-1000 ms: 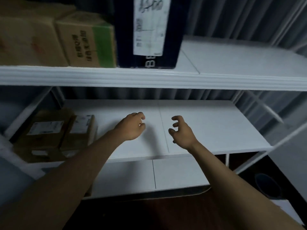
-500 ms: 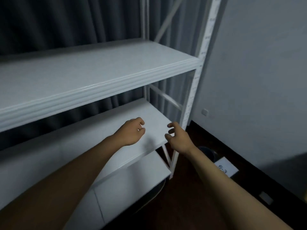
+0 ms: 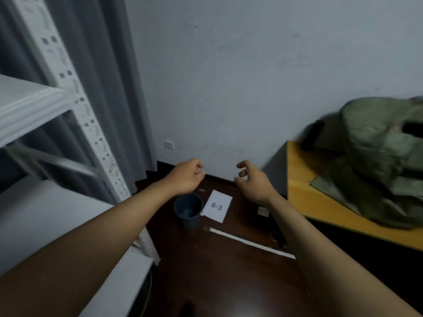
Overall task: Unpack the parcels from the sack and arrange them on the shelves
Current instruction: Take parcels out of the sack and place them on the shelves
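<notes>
A crumpled green sack (image 3: 375,161) lies on a yellow wooden table (image 3: 304,200) at the right, a dark parcel edge showing at its left side. The white metal shelves (image 3: 29,106) stand at the left edge of the view. My left hand (image 3: 185,177) and my right hand (image 3: 251,181) are stretched out in mid-air between shelves and table, over the dark floor. Both hold nothing, and their fingers hang loosely curled. The right hand is well short of the sack.
On the dark floor below my hands stand a small dark bin (image 3: 188,209) and a white sheet marked 6-3 (image 3: 217,205). A white strip (image 3: 251,243) lies on the floor. Grey curtains (image 3: 103,88) hang behind the shelf post, and a pale wall (image 3: 251,76) is ahead.
The view has swung right, away from the shelves and their boxes, toward the wall and the table with the sack. Both hands stayed empty and loosely curled.
</notes>
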